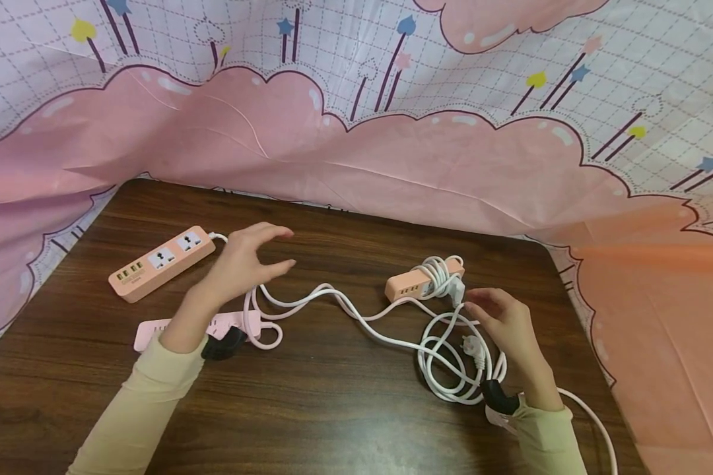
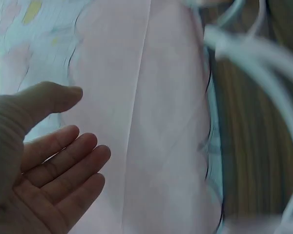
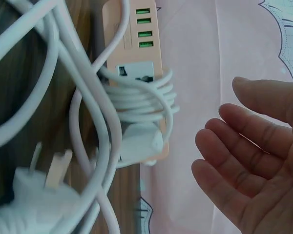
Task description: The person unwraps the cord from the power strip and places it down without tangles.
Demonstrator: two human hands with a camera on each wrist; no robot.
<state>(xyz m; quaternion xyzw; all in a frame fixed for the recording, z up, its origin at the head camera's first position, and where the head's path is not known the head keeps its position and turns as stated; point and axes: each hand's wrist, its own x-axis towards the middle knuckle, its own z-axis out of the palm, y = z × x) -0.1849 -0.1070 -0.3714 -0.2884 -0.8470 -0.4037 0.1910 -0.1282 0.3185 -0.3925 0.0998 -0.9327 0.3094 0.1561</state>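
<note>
My left hand [image 1: 240, 260] hovers over the left of the table, thumb and fingers spread apart with nothing between them. Beside it lies a peach power strip [image 1: 162, 262] with sockets and USB ports. Under the left wrist is a pink power strip [image 1: 150, 332], partly hidden by the forearm. On the right side, my right hand [image 1: 508, 323] holds nothing, its fingers loosely bent. Near its fingertips sits a second peach power strip [image 3: 149, 53], its white cord [image 3: 136, 102] wound around it. A loose white cable coil [image 1: 428, 377] and a white plug [image 1: 473, 348] lie just left of this hand.
White and pinkish cables [image 1: 365, 323] run across the dark wooden table [image 1: 309, 409] between the two sides. A white object [image 1: 499, 417] is mostly hidden beneath the right wrist. A patterned pink cloth [image 1: 392, 171] hangs behind the table and along its sides.
</note>
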